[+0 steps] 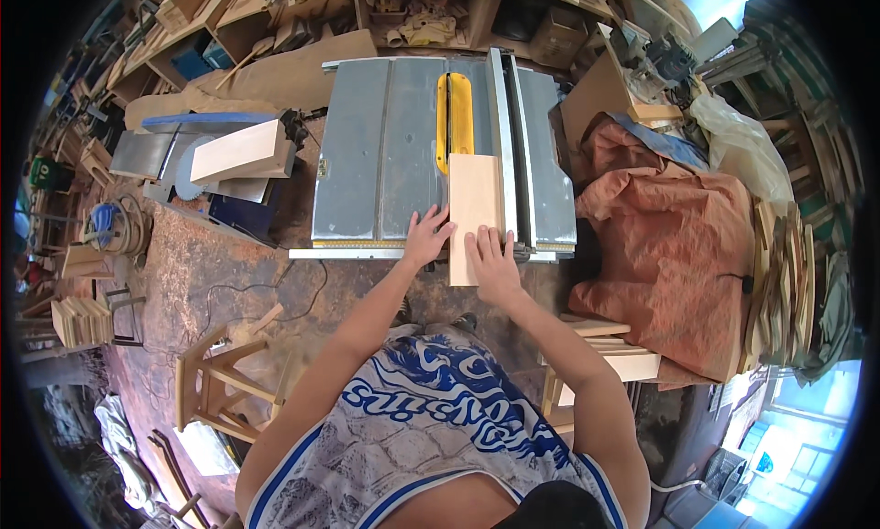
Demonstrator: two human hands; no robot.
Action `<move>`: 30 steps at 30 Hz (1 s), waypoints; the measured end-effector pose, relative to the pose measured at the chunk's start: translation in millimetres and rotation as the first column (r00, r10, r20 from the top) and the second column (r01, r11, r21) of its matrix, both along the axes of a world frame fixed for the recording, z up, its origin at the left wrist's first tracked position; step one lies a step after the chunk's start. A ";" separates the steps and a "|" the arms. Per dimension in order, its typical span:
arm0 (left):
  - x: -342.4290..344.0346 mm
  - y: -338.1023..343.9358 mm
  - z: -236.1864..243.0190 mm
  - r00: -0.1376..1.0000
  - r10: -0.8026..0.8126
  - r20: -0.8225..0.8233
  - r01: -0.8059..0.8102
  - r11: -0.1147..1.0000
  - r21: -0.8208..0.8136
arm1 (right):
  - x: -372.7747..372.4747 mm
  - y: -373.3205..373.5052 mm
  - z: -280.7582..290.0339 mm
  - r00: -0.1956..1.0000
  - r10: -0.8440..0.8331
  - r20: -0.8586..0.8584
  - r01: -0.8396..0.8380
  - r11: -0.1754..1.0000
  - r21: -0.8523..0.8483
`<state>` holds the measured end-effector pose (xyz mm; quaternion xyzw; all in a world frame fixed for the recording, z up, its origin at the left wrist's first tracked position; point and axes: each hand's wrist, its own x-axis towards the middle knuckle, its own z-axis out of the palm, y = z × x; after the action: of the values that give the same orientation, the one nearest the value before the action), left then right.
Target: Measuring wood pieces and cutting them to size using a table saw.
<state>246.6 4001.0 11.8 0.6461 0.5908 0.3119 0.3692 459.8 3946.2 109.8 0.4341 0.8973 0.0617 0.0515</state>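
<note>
A pale rectangular wooden board (475,190) lies lengthwise on the grey table saw (353,153), its near end sticking out past the front edge. The far end of the board reaches the yellow throat plate (464,116) with its dark blade slot. Along the board's right side runs the metal rip fence (506,148). My left hand (427,236) is open at the board's left edge, fingers spread, fingertips touching or very close to the wood. With outstretched fingers, my right hand (493,265) rests on top of the board near its close end.
To the left stands a second saw with a round blade (188,167) and a pale wood block (240,151) on it. A wooden stool frame (229,382) sits on the floor below. Brown sheeting (674,263) covers a pile at right, beside stacked planks (784,291).
</note>
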 end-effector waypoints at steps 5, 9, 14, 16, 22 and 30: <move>1.8 -0.1 6.2 1.000 -0.012 -0.016 0.011 1.000 -0.011 | -5.5 -2.8 -7.5 0.999 -0.035 -0.021 0.036 0.997 0.062; -0.2 -0.5 6.8 0.999 -0.014 -0.034 0.014 1.000 0.010 | -14.9 -10.2 -7.7 0.997 -0.050 -0.067 0.050 0.999 0.001; -3.9 1.5 9.8 0.990 -0.051 -0.129 0.048 0.999 -0.024 | -19.6 1.8 20.7 0.997 -0.046 -0.065 0.035 0.987 -0.157; -4.2 -0.2 12.7 0.991 -0.050 -0.123 0.044 0.998 -0.047 | -23.3 11.2 43.9 0.998 -0.033 -0.050 0.020 0.969 -0.246; -3.5 0.4 14.4 0.993 -0.034 -0.109 0.029 0.999 -0.044 | -4.9 122.8 9.8 0.988 -0.099 -0.121 0.059 0.953 -0.298; -3.9 -36.9 22.7 1.000 -0.020 0.017 0.021 0.996 -0.091 | -43.3 195.9 24.4 0.934 -0.346 0.095 0.358 0.886 -0.294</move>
<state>242.7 3964.1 34.5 0.6320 0.5949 0.2858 0.4063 416.5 4142.1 134.2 0.5748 0.8010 -0.0801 0.1467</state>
